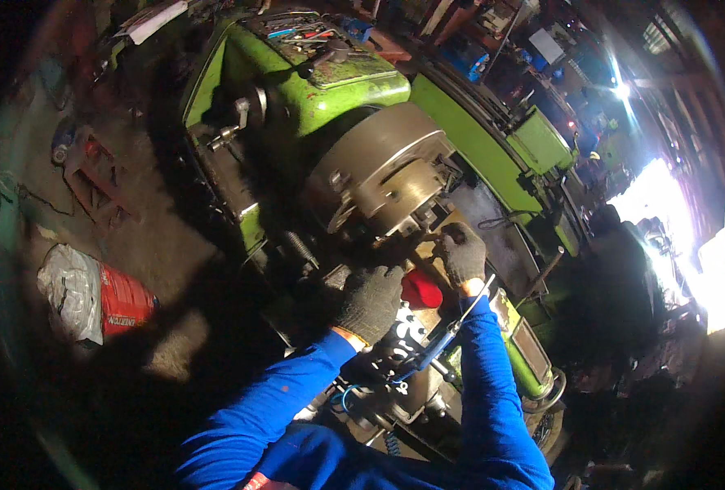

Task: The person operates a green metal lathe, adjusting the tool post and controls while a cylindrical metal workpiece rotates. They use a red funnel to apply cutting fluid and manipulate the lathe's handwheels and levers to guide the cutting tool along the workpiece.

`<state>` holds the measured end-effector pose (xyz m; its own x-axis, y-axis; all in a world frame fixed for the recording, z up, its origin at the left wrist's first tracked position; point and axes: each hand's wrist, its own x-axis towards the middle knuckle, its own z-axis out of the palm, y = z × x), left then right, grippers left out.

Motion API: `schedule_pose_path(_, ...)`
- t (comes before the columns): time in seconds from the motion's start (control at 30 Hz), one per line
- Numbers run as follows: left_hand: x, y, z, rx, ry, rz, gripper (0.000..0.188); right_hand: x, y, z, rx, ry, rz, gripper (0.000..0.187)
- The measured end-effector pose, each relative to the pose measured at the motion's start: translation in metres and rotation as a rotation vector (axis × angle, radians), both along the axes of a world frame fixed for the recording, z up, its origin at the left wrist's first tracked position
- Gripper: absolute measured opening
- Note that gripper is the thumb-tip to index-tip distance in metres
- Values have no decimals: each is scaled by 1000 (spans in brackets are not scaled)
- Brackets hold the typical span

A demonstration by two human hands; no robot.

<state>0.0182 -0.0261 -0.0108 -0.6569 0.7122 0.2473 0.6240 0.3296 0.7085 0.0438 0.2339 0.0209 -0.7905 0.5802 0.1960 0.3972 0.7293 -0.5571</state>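
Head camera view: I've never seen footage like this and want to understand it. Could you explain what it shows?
There is only one picture, taken by a wide fisheye camera on the person's head, looking down, so straight edges bend. The blue sleeves belong to the wearer. The green machine looks like a lathe; its big round metal part is probably the chuck. Small tools lie on top. The gloved left hand and right hand are close to the chuck; whether either holds anything is unclear. A red object sits between them, and a red-and-white bag lies on the floor at left.
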Motion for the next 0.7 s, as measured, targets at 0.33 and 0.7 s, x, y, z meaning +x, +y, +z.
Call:
schedule_pose_path(0.33,0,2,-4,40,49,11,27,13,-5,7,363,-122,122,20)
schedule_pose_path(0.7,-1,5,-13,99,52,33,32,17,-10,8,365,-201,181,22)
